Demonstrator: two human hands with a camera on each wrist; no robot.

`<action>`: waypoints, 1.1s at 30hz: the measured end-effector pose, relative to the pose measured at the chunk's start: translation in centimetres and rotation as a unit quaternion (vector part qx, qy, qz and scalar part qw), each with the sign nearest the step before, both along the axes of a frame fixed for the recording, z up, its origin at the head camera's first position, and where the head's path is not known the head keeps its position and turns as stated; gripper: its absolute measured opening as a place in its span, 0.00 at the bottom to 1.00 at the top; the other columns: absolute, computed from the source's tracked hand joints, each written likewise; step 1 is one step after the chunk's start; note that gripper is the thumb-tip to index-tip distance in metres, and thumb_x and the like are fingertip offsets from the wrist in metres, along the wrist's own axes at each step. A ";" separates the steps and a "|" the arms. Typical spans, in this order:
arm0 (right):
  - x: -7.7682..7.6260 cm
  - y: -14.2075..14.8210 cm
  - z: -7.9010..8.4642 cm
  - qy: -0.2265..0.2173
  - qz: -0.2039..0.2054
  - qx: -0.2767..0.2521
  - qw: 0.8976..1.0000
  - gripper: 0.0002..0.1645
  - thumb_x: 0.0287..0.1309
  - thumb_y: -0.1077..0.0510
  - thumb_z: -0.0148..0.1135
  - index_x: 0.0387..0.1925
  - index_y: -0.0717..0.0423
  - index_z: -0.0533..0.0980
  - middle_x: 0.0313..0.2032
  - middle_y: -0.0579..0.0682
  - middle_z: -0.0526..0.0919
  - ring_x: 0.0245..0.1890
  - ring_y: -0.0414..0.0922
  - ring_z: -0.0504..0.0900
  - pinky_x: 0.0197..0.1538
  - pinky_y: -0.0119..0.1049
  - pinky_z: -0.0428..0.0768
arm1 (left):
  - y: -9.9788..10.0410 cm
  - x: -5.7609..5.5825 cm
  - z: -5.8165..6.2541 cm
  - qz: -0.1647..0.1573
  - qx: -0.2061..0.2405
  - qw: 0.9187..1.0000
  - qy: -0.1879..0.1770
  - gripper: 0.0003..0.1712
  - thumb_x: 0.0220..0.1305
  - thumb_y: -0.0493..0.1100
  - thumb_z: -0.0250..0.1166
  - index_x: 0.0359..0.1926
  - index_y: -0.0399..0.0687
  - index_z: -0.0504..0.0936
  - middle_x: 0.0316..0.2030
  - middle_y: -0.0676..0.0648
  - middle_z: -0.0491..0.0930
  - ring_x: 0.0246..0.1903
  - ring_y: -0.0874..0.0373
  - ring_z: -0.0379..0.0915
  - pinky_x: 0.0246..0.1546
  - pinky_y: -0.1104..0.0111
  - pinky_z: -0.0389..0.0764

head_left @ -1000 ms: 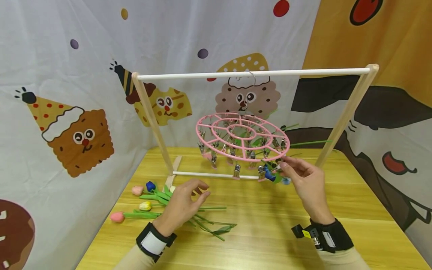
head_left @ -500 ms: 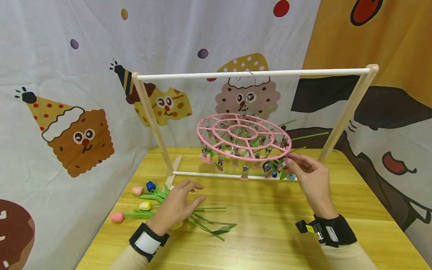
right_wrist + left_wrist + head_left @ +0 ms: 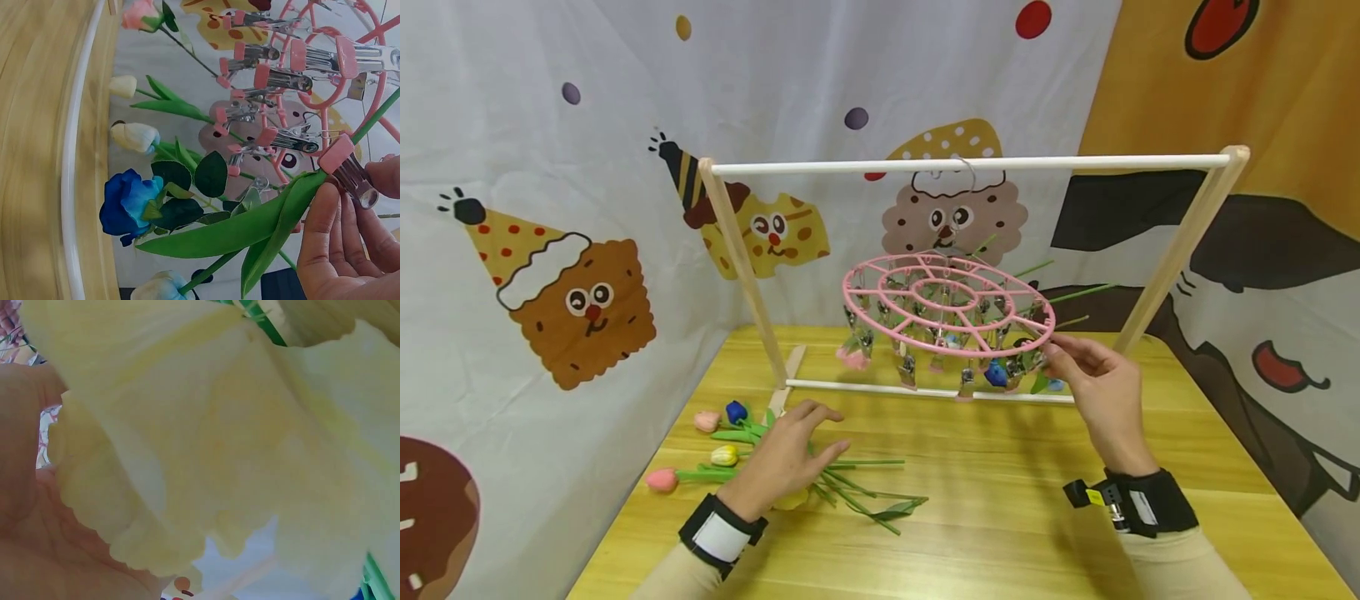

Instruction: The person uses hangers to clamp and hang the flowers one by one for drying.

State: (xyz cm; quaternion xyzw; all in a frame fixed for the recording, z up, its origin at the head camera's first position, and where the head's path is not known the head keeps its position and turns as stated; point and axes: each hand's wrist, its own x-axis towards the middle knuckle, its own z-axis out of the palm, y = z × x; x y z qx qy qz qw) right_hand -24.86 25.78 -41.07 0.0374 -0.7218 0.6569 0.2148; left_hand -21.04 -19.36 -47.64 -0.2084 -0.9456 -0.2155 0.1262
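Note:
At the right rim of the pink round clip hanger [image 3: 910, 340], my right hand [image 3: 1105, 400] pinches a metal clip [image 3: 350, 172] with pink tips between thumb and fingers. The clip's tips sit on a green stem with long leaves [image 3: 281, 219]. Other flowers hang upside down from the clips, among them a blue rose [image 3: 130, 205] and a pink rose [image 3: 140, 15]. My left hand [image 3: 782, 458], fingers loosely bent and holding nothing visible, is over the loose flowers at the left. Large pale yellow petals [image 3: 206, 437] fill most of the left wrist view beside that hand.
A wooden stand with a white top bar [image 3: 850, 167] carries the hanger by its hook. Its lower bar [image 3: 850, 387] runs behind the hands. On the table [image 3: 985, 517] lie a pink tulip [image 3: 662, 480], a yellow tulip [image 3: 725, 455], a blue flower [image 3: 736, 412] and several stems.
The hanger has turned, its near clips shifting right. My right hand has moved slightly right and up with the clip at the rim. My left hand has drifted left and a little down.

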 end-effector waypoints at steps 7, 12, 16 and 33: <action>-0.7 0.7 0.0 0.005 -0.001 0.000 1.000 0.21 0.77 0.55 0.80 0.63 0.64 0.90 0.44 0.39 0.99 0.36 0.39 0.97 0.46 0.27 0.95 | -0.5 0.0 -0.1 0.001 -0.012 1.000 -0.004 0.26 0.77 0.56 0.82 0.67 0.50 0.90 0.60 0.44 0.89 0.51 0.47 0.91 0.49 0.56 0.92; -1.4 1.2 -0.1 0.006 -0.006 0.014 1.000 0.20 0.78 0.56 0.79 0.63 0.63 0.90 0.39 0.36 0.98 0.35 0.38 0.96 0.45 0.26 0.94 | -0.6 -0.1 -0.4 0.004 -0.018 1.000 -0.003 0.27 0.76 0.56 0.82 0.67 0.50 0.90 0.61 0.43 0.89 0.54 0.47 0.91 0.52 0.51 0.94; -1.9 1.7 0.0 0.006 -0.004 0.033 0.999 0.21 0.79 0.54 0.78 0.64 0.63 0.90 0.41 0.35 0.98 0.36 0.36 0.96 0.47 0.25 0.94 | -0.7 -0.2 -0.5 0.006 -0.025 1.000 -0.003 0.27 0.76 0.57 0.82 0.67 0.50 0.90 0.61 0.43 0.89 0.55 0.48 0.90 0.54 0.51 0.94; -2.2 2.1 0.1 -0.014 -0.010 0.101 0.995 0.24 0.84 0.50 0.74 0.68 0.62 0.88 0.42 0.23 0.93 0.39 0.31 0.94 0.48 0.22 0.91 | 0.2 -0.8 -1.3 -0.065 -0.097 0.993 -0.024 0.16 0.74 0.49 0.84 0.55 0.47 0.95 0.48 0.46 0.93 0.40 0.55 0.91 0.39 0.63 0.92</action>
